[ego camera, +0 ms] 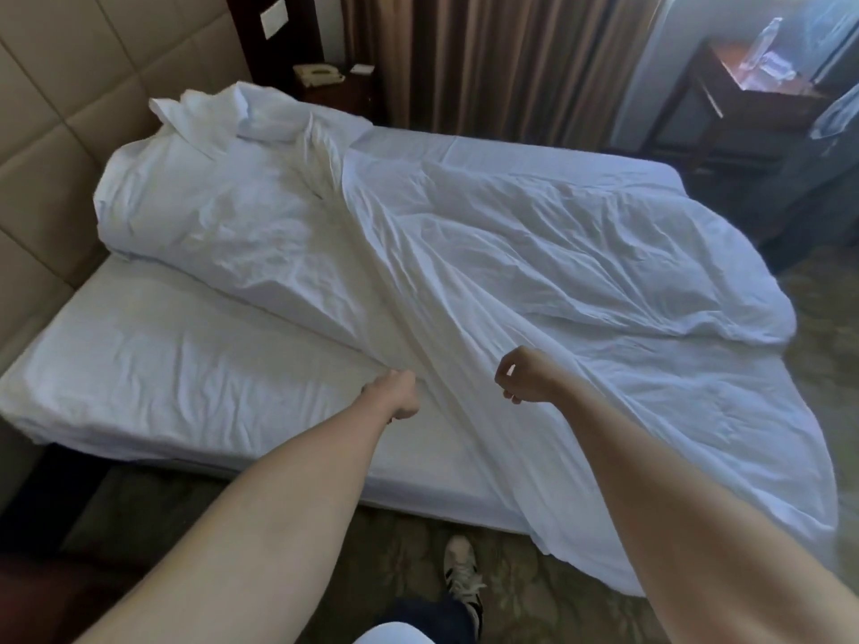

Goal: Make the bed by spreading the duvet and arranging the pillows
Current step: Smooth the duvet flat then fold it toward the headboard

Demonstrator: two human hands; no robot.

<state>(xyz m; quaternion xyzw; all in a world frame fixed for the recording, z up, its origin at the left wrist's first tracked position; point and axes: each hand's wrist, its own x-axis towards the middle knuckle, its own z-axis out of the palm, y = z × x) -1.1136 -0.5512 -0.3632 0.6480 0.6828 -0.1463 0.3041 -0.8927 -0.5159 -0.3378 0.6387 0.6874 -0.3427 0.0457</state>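
The duvet (534,271) lies bunched on a diagonal across the bed (153,364), from the headboard corner down over the near side edge, where a loose flap hangs to the floor; the near head corner of the mattress lies bare. A rumpled pillow (274,113) sits at the far head corner. The left hand (395,395) clenches a fold at the duvet's near edge. The right hand (523,376) is curled above the cloth; whether it pinches fabric cannot be told. To spread well, both hands should likely grip the edge wide apart and draw it evenly toward the bare corner.
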